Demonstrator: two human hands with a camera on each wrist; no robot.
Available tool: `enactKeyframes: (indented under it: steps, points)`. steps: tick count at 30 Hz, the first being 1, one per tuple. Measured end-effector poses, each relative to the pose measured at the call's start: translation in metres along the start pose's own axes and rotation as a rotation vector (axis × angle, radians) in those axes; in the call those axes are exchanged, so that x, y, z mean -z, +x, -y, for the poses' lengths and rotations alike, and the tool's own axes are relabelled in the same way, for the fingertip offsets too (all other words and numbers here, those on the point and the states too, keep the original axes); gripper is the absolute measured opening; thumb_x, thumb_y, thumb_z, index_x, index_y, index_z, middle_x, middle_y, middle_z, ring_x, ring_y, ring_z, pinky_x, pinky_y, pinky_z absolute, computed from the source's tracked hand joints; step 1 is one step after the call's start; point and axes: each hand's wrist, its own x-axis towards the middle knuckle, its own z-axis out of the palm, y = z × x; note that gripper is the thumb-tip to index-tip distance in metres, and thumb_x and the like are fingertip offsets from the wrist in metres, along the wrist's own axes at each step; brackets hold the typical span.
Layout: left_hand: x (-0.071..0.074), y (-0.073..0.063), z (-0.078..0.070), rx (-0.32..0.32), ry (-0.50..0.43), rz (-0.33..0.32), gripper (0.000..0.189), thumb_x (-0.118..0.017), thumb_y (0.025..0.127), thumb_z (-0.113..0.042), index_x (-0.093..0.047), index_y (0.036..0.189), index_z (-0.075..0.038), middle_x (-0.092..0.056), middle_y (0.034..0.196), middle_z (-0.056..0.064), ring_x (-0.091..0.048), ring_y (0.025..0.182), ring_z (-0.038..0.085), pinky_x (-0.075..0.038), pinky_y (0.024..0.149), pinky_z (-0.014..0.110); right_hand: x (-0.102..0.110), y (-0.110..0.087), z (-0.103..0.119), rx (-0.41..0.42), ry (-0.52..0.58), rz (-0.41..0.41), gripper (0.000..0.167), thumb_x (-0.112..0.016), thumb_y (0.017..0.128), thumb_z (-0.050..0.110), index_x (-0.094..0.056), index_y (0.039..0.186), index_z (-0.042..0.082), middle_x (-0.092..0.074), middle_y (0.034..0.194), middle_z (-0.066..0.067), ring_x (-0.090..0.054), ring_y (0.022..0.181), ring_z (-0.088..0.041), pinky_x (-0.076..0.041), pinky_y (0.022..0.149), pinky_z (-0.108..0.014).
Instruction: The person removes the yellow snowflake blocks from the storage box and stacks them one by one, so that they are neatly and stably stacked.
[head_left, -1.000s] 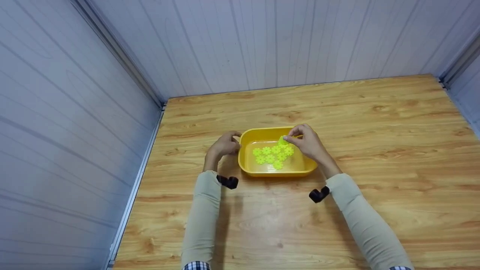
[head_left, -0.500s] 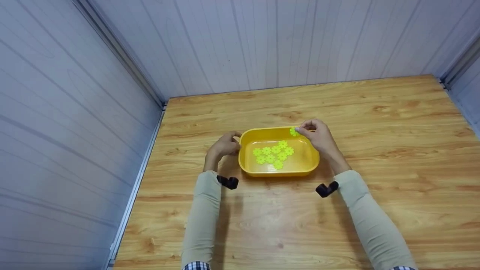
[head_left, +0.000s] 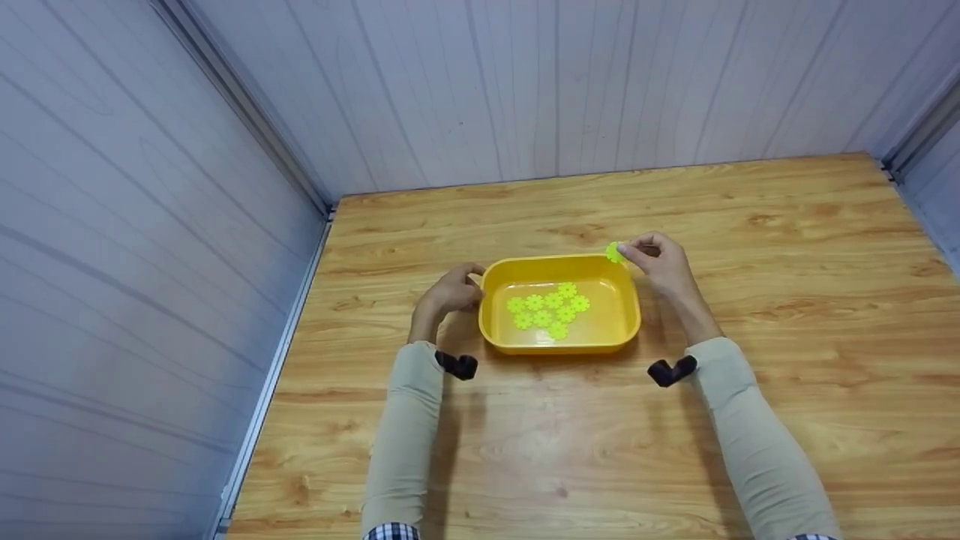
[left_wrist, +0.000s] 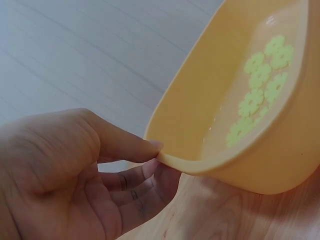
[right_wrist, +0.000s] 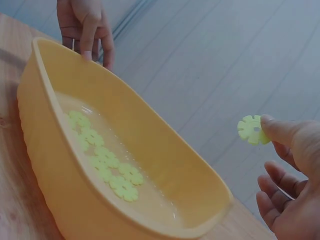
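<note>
A yellow plastic basin (head_left: 615,330) with rounded corners stands on the wooden table. On its floor lie several flat, bright yellow-green flower-shaped pieces (head_left: 541,319), close together. My left hand (head_left: 450,291) pinches the basin's left rim between thumb and fingers, as the left wrist view shows. Between thumb and forefinger of my right hand (head_left: 664,264) is one more notched flower-shaped piece (right_wrist: 252,130) with a small hole in its middle. This hand is above the basin's far right corner, the piece overlapping the rim in the head view.
The wood-grain table (head_left: 795,315) reaches back to a pale panelled wall (head_left: 555,90). Another panelled wall (head_left: 150,262) borders it on the left. Black camera mounts (head_left: 673,370) stick out from both sleeved wrists.
My right hand has lifted the flower-shaped piece from the group in the basin and carried it right and away, up over the far right corner. The left hand and basin stay put.
</note>
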Motion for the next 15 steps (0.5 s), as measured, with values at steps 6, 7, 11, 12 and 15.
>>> enactKeyframes:
  steps: [6, 7, 11, 12, 15]
  points:
    - [0.0, -0.001, 0.001, -0.001, -0.023, 0.005, 0.044, -0.052, 0.09, -0.001, -0.047, 0.133, -0.008, -0.052, 0.101, 0.013, -0.055, 0.081, 0.021, -0.05, 0.092, 0.047, 0.008, 0.003, -0.008, -0.009, 0.004, -0.018, 0.041, -0.064, 0.087, 0.045, -0.058, 0.104, 0.009, -0.055, 0.101, 0.006, -0.05, 0.095, -0.008, -0.043, 0.086, -0.028]
    - [0.0, -0.001, 0.001, -0.002, -0.019, 0.004, 0.044, -0.051, 0.09, -0.002, -0.047, 0.133, -0.008, -0.052, 0.102, 0.013, -0.055, 0.081, 0.021, -0.05, 0.092, 0.047, 0.01, 0.003, -0.009, -0.014, 0.004, -0.023, 0.04, -0.064, 0.087, 0.045, -0.058, 0.104, 0.009, -0.055, 0.101, 0.006, -0.05, 0.095, -0.008, -0.043, 0.087, -0.028]
    - [0.0, 0.0, 0.002, -0.004, -0.011, 0.002, 0.044, -0.052, 0.09, -0.002, -0.048, 0.133, -0.008, -0.052, 0.101, 0.013, -0.055, 0.082, 0.021, -0.05, 0.092, 0.047, 0.015, 0.005, -0.015, -0.031, 0.008, -0.043, 0.038, -0.065, 0.087, 0.045, -0.058, 0.101, 0.01, -0.055, 0.098, 0.009, -0.05, 0.095, -0.007, -0.043, 0.086, -0.027]
    - [0.0, 0.001, 0.002, -0.004, -0.009, 0.002, 0.044, -0.052, 0.09, -0.002, -0.048, 0.133, -0.008, -0.052, 0.101, 0.012, -0.055, 0.082, 0.02, -0.05, 0.092, 0.046, 0.017, 0.006, -0.017, -0.031, 0.01, -0.048, 0.037, -0.065, 0.087, 0.044, -0.059, 0.101, 0.011, -0.055, 0.098, 0.01, -0.05, 0.095, -0.006, -0.043, 0.086, -0.027]
    - [0.0, 0.001, 0.002, -0.003, -0.013, 0.002, 0.044, -0.052, 0.09, -0.003, -0.048, 0.133, -0.008, -0.052, 0.1, 0.012, -0.055, 0.082, 0.02, -0.051, 0.092, 0.046, 0.021, 0.008, -0.023, -0.048, 0.007, -0.062, 0.036, -0.065, 0.087, 0.044, -0.059, 0.101, 0.011, -0.055, 0.097, 0.011, -0.05, 0.095, -0.005, -0.042, 0.084, -0.023]
